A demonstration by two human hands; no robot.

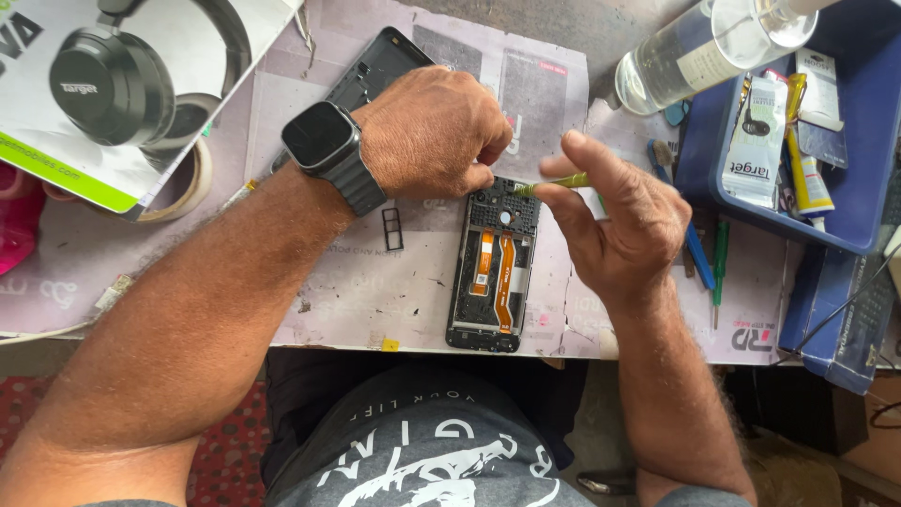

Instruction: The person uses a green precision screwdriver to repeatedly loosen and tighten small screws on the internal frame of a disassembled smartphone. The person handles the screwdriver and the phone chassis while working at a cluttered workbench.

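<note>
The opened phone (494, 272) lay flat on the worktop (357, 291), back cover off, 2 orange ribbon cables (496, 268) running down its middle. The left hand (434, 131), a dark watch (324, 141) on its wrist, pressed curled fingers against the phone's top edge, its grip closed on nothing that could be made out. The right hand (624, 221) pinched a thin green tool (554, 183), tip touching the phone's upper corner. A blue tray (845, 122) stood off to the right.
</note>
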